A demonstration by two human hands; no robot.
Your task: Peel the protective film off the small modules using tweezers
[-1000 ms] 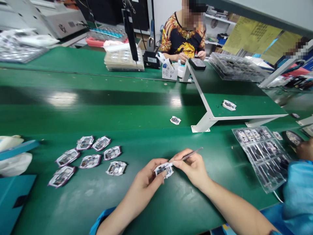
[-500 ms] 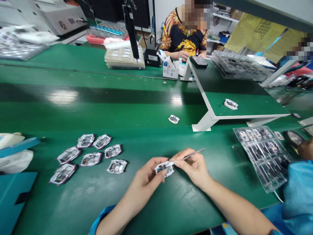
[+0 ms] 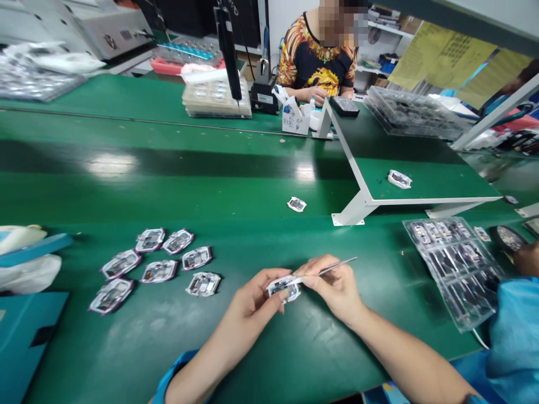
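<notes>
My left hand (image 3: 257, 297) is closed on a small white-framed electronic housing (image 3: 283, 288), its thumb over the inner circuit parts. The housing is tilted above the green bench. Pinched in my right hand (image 3: 330, 283) is a pair of slim metal tweezers (image 3: 343, 264), the rear end pointing up and right. Its fingertips are at the right edge of the housing; the tweezers' tips cannot be made out. To the left lie several similar housings (image 3: 159, 271) with circuit parts showing, the nearest one (image 3: 204, 284) a little apart from my left hand.
A clear compartment tray (image 3: 457, 269) with parts lies right, beside a co-worker's blue sleeve (image 3: 516, 314). One housing (image 3: 297, 204) is on the green strip ahead, another (image 3: 400, 179) on a raised stand (image 3: 421, 154). An electric screwdriver (image 3: 228, 53) hangs behind. Across sits another person (image 3: 318, 56).
The view has shifted slightly. The lone housing on the green strip has slid a little left. Both hands keep nearly the same hold on the housing and tweezers.
</notes>
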